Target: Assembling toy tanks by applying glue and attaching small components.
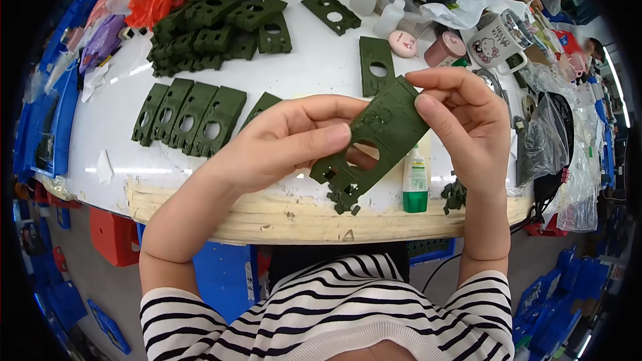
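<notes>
A dark green plastic model-vehicle hull plate [396, 127] with a large round hole is held tilted above the table's front edge. My left hand [281, 137] grips its left side, thumb on top and fingers underneath. At its upper right corner, my right hand [468, 117] pinches the edge between thumb and index finger; whether a tiny part is there too I cannot make out. Small jagged pieces hang at the plate's lower end. Just below it is a glue bottle [415, 177] with a green cap. Another green plate [373, 50] lies behind the held one.
Several matching plates [215, 110] form a row at left, with a heaped pile [207, 37] behind. Small green parts [455, 195] lie by my right wrist. At back right are a mug [491, 47], a pink jar [445, 50] and squeeze bottles [390, 20]. Worn tape [301, 220] covers the front edge.
</notes>
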### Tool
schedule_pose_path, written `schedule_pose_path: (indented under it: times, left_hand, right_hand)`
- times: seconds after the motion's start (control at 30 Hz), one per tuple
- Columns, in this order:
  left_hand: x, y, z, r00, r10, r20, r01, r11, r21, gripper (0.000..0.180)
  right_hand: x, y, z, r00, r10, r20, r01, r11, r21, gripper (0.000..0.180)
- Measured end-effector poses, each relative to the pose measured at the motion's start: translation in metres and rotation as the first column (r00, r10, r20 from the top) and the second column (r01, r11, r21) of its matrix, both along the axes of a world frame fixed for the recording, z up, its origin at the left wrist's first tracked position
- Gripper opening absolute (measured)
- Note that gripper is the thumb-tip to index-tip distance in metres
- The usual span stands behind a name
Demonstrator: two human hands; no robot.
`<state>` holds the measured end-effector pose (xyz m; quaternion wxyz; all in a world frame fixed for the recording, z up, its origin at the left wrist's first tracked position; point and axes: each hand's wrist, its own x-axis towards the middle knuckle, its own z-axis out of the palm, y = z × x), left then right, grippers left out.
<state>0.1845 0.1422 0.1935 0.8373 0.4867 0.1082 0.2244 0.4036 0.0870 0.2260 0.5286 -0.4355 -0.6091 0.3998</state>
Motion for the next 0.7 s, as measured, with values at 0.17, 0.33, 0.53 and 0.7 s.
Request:
schedule_pose_path:
  times: [0.17, 0.33, 0.53, 0.7]
  left_hand:
    - [-0.002, 0.005, 0.0, 0.989, 0.097, -0.108, -0.085, 0.99, 0.109, 0.04]
    - [-0.008, 0.023, 0.003, 0.905, 0.422, -0.061, -0.409, 0.899, 0.154, 0.042]
    - [-0.005, 0.025, -0.006, 0.907, 0.405, 0.111, -0.376, 0.901, -0.216, 0.035]
    - [-0.006, 0.025, -0.004, 0.934, 0.346, 0.093, -0.313, 0.915, -0.254, 0.037]
  right_hand:
    - [-0.008, 0.005, -0.008, 0.963, -0.241, 0.12, 0.199, 0.939, 0.282, 0.021]
    - [-0.014, -0.016, 0.007, 0.789, 0.138, 0.598, -0.152, 0.988, -0.027, 0.01]
    - [-0.031, -0.025, -0.02, 0.453, 0.452, 0.768, -0.352, 0.883, -0.312, 0.01]
    - [-0.038, -0.028, -0.028, 0.417, 0.37, 0.83, -0.295, 0.919, -0.262, 0.013]
